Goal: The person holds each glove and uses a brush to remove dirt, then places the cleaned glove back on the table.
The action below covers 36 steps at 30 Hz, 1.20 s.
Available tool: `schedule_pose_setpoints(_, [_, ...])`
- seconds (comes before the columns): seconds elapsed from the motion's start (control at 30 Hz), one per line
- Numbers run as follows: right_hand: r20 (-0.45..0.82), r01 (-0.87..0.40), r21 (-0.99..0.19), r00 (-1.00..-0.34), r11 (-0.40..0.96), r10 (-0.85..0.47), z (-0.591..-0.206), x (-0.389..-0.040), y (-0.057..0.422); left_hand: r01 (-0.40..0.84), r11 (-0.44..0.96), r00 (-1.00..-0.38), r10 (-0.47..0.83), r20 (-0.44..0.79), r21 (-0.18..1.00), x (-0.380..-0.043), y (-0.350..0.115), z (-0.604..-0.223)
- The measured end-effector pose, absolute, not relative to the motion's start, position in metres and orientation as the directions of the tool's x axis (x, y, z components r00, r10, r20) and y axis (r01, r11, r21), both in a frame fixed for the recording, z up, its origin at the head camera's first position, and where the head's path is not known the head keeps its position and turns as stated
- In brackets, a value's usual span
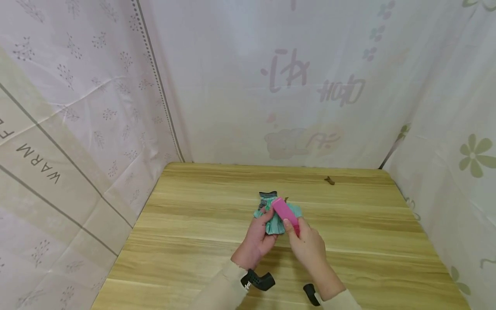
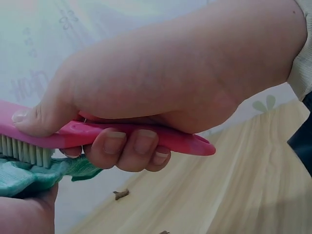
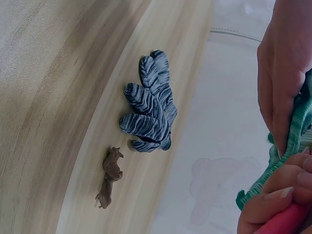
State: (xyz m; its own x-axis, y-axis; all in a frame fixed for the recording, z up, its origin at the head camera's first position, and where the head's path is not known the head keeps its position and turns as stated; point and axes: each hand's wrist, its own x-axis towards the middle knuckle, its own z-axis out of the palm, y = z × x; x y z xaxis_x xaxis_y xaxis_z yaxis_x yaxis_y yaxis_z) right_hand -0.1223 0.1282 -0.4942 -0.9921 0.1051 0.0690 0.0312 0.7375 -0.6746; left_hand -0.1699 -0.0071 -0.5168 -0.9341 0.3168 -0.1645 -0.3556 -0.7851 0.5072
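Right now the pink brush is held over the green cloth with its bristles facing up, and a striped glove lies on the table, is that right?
Not quite: the bristles face down, toward the green cloth, as the left wrist view shows. The rest is right: the pink brush is held over the green cloth, and a striped glove lies on the table.

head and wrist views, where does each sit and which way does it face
Head: worn there, facing forward and down at left hand and right hand; sleeves show.
Left wrist: worn there, facing the right hand gripping a long pink plastic brush; part of left hand shows.
Right wrist: worn there, facing past both partly visible hands to a black striped knitted glove.
Wrist views share: brush, green knitted fabric.
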Motion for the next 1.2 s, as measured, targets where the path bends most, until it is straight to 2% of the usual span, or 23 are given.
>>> schedule_pose_setpoints(0.37, [0.075, 0.070, -0.616, -0.986, 0.784, 0.147, -0.498, -0.126, 0.131, -0.252, -0.639, -0.968, 0.157, -0.197, 0.727, -0.169, -0.004, -0.512])
schedule_pose_setpoints(0.6, [0.027, 0.125, -0.631, -0.983, 0.766, 0.182, -0.500, -0.128, 0.135, -0.259, -0.593, -0.965, 0.134, -0.224, 0.763, -0.168, -0.005, -0.513])
schedule_pose_setpoints(1.03, [-0.017, 0.165, -0.635, -0.980, 0.755, 0.200, -0.504, -0.130, 0.141, -0.246, -0.530, -0.969, 0.129, -0.209, 0.811, -0.167, -0.008, -0.518])
schedule_pose_setpoints(1.2, [-0.031, 0.186, -0.641, -0.976, 0.744, 0.217, -0.504, -0.131, 0.148, -0.214, -0.523, -0.976, 0.090, -0.196, 0.825, -0.167, -0.010, -0.520])
